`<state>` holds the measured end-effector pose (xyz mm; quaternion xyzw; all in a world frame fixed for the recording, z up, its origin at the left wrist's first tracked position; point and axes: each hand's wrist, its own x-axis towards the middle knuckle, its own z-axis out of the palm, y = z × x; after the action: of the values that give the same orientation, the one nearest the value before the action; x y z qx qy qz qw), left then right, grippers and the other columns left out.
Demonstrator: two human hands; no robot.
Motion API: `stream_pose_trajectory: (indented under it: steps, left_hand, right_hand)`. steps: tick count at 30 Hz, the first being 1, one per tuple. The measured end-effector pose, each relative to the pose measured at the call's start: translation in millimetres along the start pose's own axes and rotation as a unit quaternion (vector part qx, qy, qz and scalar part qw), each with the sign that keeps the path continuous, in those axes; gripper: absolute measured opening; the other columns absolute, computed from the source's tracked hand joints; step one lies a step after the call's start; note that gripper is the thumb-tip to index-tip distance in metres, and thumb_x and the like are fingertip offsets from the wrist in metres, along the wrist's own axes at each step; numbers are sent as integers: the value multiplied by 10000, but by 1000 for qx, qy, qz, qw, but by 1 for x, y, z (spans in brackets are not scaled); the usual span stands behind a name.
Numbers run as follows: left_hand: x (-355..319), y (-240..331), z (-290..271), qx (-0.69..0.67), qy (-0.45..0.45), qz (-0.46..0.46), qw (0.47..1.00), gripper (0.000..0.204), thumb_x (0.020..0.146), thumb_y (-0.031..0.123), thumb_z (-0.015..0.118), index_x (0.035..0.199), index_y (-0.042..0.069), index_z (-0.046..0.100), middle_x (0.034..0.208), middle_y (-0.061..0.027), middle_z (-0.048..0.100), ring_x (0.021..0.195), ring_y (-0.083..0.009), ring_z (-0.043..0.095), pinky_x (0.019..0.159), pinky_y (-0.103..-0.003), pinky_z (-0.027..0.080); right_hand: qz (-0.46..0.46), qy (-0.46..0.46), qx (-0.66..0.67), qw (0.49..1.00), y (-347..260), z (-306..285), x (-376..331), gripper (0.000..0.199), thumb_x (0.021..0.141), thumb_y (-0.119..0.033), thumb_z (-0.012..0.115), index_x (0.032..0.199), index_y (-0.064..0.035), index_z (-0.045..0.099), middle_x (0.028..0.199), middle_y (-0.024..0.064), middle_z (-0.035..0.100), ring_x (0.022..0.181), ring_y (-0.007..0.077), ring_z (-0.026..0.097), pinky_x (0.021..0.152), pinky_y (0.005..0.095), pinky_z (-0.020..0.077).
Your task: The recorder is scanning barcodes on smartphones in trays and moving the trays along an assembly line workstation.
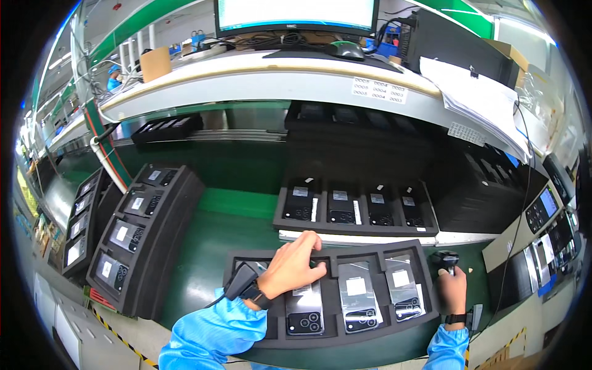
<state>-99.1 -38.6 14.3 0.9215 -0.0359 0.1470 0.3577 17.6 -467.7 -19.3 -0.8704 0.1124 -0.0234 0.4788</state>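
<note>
A black foam tray point(331, 302) lies in front of me with phones set in its slots. My left hand point(288, 266) hovers over its left half, thumb and forefinger apart, with nothing visible between them. Below that hand is a dark phone point(305, 311), its camera end toward me. To the right sit a phone in clear film with a white label point(356, 302) and a similar wrapped phone point(404, 290). The left wrist and a dark device strapped there cover the leftmost slot. At the tray's right side, my right hand point(453, 291) grips a black handheld scanner point(445, 259).
Behind the tray stands another foam tray point(357, 229) of phones, with tall black tray stacks point(462, 197) at right. More phone trays point(145, 240) stack at left. A shelf point(265, 92) carrying a monitor point(296, 15) crosses above. A cable hangs at right.
</note>
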Motion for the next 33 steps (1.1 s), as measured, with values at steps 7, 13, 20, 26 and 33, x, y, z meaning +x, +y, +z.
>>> stream_pose_trajectory:
  steps: [7,13,20,26,33]
  left_hand:
    - [-1,8,-6,-11,-5,9,1000,337,765,151,754,861,50,447,1076,-118,597,863,-347,603,732,-416,505]
    - [-1,7,-8,-24,9,10,1000,304,763,159,748,811,34,475,1047,-126,577,854,-325,592,741,-398,507]
    - [1,7,-6,-8,7,19,1000,264,786,195,727,803,30,522,980,-119,575,858,-327,607,772,-420,515]
    - [3,5,5,18,19,78,997,217,752,191,726,777,58,557,915,-112,605,909,-357,632,785,-440,521]
    - [-4,-2,4,-35,41,14,998,369,739,93,685,1092,31,598,1016,-154,679,983,-321,678,900,-404,540]
  right_hand:
    - [1,-7,-2,1000,4,-4,-1,201,879,-200,702,983,-33,657,693,24,630,511,107,551,455,272,438]
    - [7,-6,-2,1000,1,-1,0,204,881,-203,705,989,-37,658,693,20,628,511,101,544,453,267,431]
    - [-9,16,-10,1000,7,-2,5,235,885,-211,709,1013,-20,656,694,18,625,493,97,529,436,264,415]
    - [-180,222,2,958,21,-18,-1,607,876,-196,778,1403,-26,531,1095,143,648,912,216,631,810,364,524]
    - [-69,317,484,813,-17,-142,63,517,976,-320,668,1420,-109,507,1053,25,609,803,129,558,678,286,452]
